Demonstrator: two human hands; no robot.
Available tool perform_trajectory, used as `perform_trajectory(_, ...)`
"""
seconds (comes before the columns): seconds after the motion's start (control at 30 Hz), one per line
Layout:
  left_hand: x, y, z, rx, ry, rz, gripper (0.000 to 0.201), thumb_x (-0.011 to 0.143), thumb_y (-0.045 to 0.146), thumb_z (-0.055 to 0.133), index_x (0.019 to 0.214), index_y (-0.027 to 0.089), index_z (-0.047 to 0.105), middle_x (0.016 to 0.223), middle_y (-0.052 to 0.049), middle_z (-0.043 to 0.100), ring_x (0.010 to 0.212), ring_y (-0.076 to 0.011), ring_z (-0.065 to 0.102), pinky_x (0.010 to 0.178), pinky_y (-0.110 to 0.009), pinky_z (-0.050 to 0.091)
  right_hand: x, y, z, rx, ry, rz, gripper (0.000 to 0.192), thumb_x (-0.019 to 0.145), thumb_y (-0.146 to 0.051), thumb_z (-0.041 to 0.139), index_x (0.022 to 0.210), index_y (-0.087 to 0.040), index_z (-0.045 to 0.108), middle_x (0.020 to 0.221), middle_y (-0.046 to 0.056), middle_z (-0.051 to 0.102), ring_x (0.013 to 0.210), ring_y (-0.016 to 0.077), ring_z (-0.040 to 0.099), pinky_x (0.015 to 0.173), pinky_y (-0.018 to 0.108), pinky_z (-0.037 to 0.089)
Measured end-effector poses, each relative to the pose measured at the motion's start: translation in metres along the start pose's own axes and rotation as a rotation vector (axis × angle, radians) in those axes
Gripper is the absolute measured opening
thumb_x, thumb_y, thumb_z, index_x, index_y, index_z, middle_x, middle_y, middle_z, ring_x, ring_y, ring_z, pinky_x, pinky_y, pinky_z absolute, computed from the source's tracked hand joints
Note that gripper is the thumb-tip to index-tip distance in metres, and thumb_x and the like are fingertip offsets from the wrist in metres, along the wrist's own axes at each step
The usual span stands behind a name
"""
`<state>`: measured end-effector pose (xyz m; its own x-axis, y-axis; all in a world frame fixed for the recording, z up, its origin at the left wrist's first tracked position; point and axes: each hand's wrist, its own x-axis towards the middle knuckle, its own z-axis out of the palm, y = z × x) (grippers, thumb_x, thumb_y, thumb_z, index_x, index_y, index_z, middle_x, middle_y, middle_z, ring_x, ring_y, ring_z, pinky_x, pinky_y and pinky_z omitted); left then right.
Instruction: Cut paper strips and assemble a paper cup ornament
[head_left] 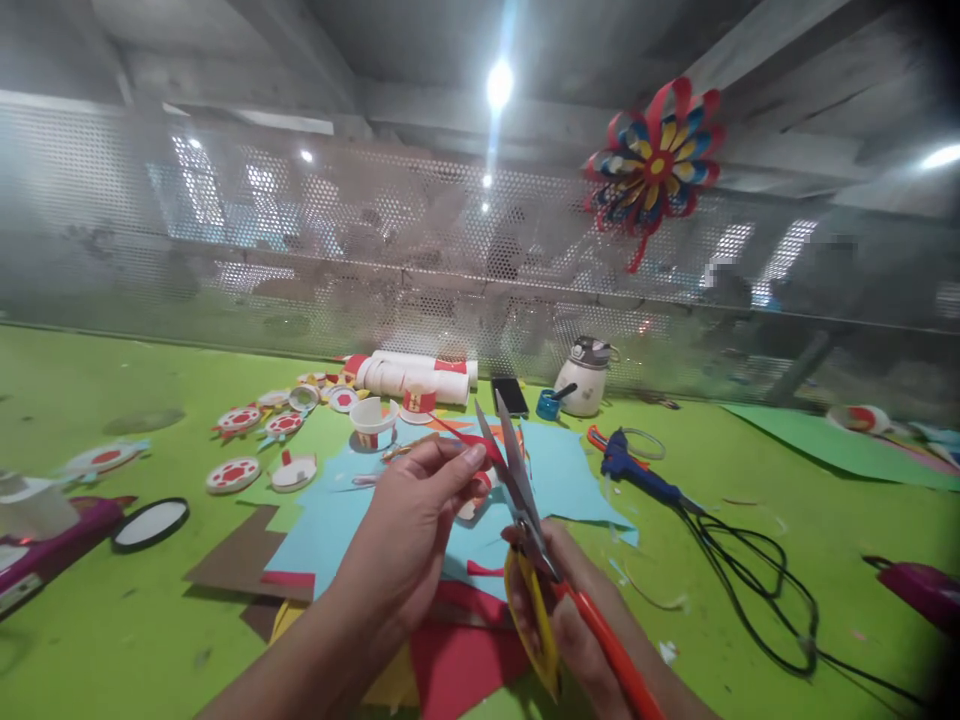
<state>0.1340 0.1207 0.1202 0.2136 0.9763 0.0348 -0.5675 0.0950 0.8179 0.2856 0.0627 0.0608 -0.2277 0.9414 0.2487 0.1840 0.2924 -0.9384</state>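
Left hand [416, 530] pinches red paper strip [469, 440]; right hand [574, 610] clamped on scissors [525, 500], blades open around strip, above blue paper [559, 470].

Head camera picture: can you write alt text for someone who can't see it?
A right hand cuts a red paper strip with open scissors while the left hand pinches the strip. Below are blue paper, a glue gun and paper cups on a green table.

We have only one view, from a camera worn on the head. It looks forward and slightly down across the green worktop [112, 620], very near to the hands at the bottom edge, and faces a perforated metal screen [315, 260] behind.
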Motion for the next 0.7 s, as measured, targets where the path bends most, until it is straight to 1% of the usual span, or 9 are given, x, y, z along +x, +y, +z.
perform_trajectory(0.07,-0.001,-0.002,0.001,-0.005,0.025,0.006,0.015,0.068,0.024,0.075,0.069,0.014,0.064,0.07,0.0,0.06,0.064,-0.0088,0.053,0.066,-0.023,0.043,-0.001,0.006,0.001,-0.019,-0.004,0.012,0.069,0.074,-0.079,0.04,0.112,-0.022,0.05,0.066,0.0,0.046,0.054,0.0126,0.042,0.048,0.025,0.037)
perform_trajectory(0.17,-0.002,-0.003,0.001,-0.016,0.034,-0.001,0.014,0.068,0.023,0.075,0.068,0.014,0.064,0.071,-0.001,0.06,0.065,-0.0093,0.053,0.066,-0.022,0.043,-0.003,0.009,0.0,-0.034,-0.012,0.029,0.072,0.073,-0.081,0.037,0.113,-0.023,0.05,0.065,-0.001,0.045,0.053,0.0129,0.041,0.049,0.026,0.037)
perform_trajectory(0.23,-0.004,-0.004,0.001,-0.015,0.035,-0.008,0.014,0.067,0.022,0.075,0.067,0.013,0.064,0.073,-0.001,0.061,0.066,-0.0095,0.053,0.066,-0.022,0.044,-0.005,0.008,-0.001,-0.04,-0.023,0.035,0.071,0.072,-0.081,0.037,0.112,-0.024,0.051,0.064,0.0,0.044,0.054,0.0136,0.042,0.05,0.026,0.037)
perform_trajectory(0.33,-0.004,-0.003,0.0,-0.015,0.023,-0.01,0.014,0.067,0.022,0.076,0.066,0.013,0.064,0.074,-0.001,0.062,0.068,-0.0094,0.053,0.067,-0.022,0.044,-0.006,0.004,-0.004,-0.054,-0.041,0.037,0.067,0.072,-0.079,0.043,0.109,-0.024,0.054,0.062,0.0,0.045,0.054,0.0152,0.043,0.051,0.028,0.038)
perform_trajectory(0.43,-0.002,-0.002,-0.001,-0.023,0.009,-0.004,0.015,0.068,0.022,0.075,0.066,0.014,0.063,0.072,0.0,0.06,0.065,-0.0086,0.053,0.067,-0.022,0.044,-0.007,-0.001,-0.006,-0.06,-0.048,0.036,0.065,0.071,-0.077,0.047,0.108,-0.023,0.055,0.066,0.001,0.049,0.055,0.0153,0.045,0.052,0.028,0.04)
perform_trajectory(0.53,-0.002,0.0,-0.002,-0.023,-0.001,-0.009,0.015,0.067,0.021,0.075,0.066,0.014,0.063,0.07,0.001,0.059,0.064,-0.0085,0.053,0.066,-0.022,0.044,-0.009,-0.007,-0.005,-0.05,-0.03,0.043,0.069,0.072,-0.078,0.043,0.11,-0.022,0.054,0.071,0.003,0.051,0.06,0.0159,0.047,0.056,0.029,0.041)
perform_trajectory(0.63,-0.002,0.001,-0.003,-0.007,-0.021,-0.022,0.014,0.068,0.021,0.075,0.065,0.014,0.062,0.068,0.0,0.059,0.063,-0.0094,0.054,0.066,-0.023,0.043,-0.012,-0.012,-0.003,-0.024,0.012,0.051,0.07,0.073,-0.079,0.04,0.11,-0.021,0.053,0.068,0.002,0.049,0.064,0.0176,0.048,0.058,0.029,0.042)
perform_trajectory(0.7,-0.003,0.001,-0.003,0.015,-0.029,-0.02,0.015,0.068,0.022,0.074,0.066,0.014,0.062,0.07,-0.001,0.061,0.064,-0.0102,0.055,0.065,-0.024,0.043,-0.013,-0.013,-0.003,-0.028,0.033,0.061,0.069,0.073,-0.079,0.039,0.108,-0.021,0.054,0.068,0.002,0.048,0.062,0.0171,0.048,0.057,0.029,0.041)
